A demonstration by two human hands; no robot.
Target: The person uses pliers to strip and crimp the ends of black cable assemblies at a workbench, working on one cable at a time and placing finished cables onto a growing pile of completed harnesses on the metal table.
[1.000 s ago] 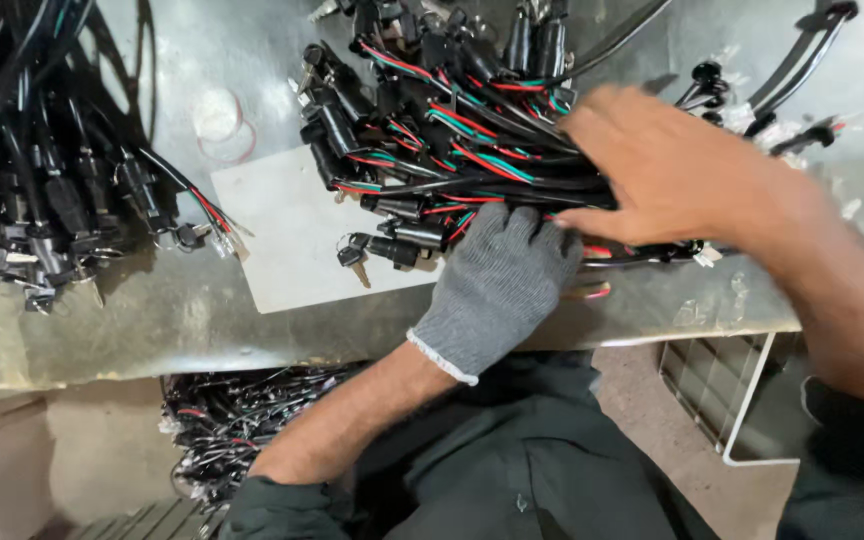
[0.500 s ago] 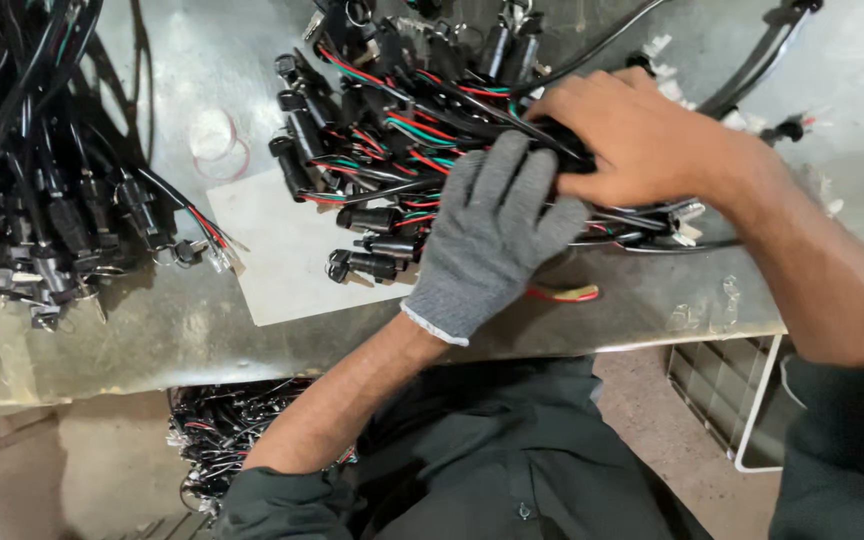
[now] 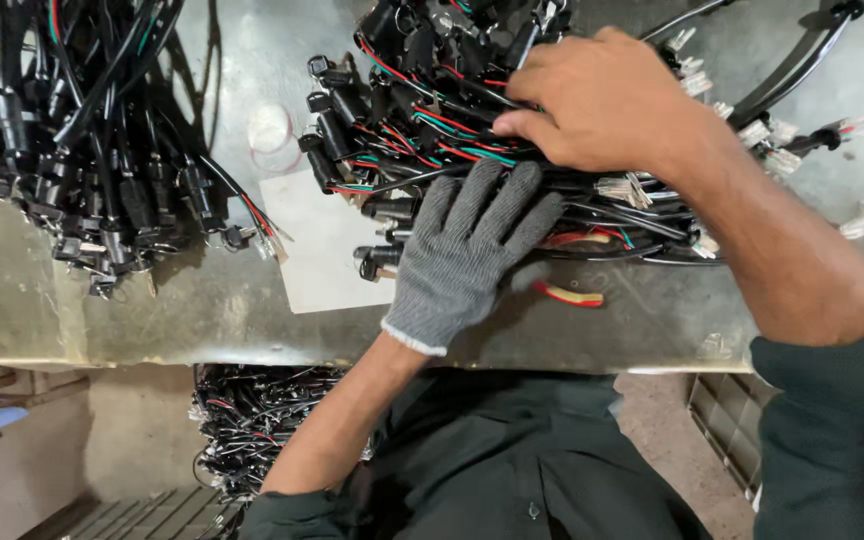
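Observation:
My left hand (image 3: 467, 250), in a grey knitted glove, lies flat with fingers spread on the near side of a bundle of black wire harnesses (image 3: 422, 120) with red, green and white leads. My bare right hand (image 3: 602, 100) presses on top of the same bundle, its fingers curled over the wires. White plug connectors (image 3: 624, 188) stick out beside my right wrist. Black key-switch ends (image 3: 377, 258) poke out just left of the glove. A loose red and yellow lead (image 3: 570, 294) lies near the bench edge.
The grey metal bench (image 3: 152, 320) also carries a second pile of black harnesses (image 3: 102, 150) at the left, a white paper sheet (image 3: 322, 250) and a clear round lid (image 3: 270, 130). Below the bench edge more harnesses (image 3: 252, 420) are heaped on the floor.
Both hands and the bundle have shifted toward the bench's far side and a little right. My gloved left hand has spread flatter against the wires.

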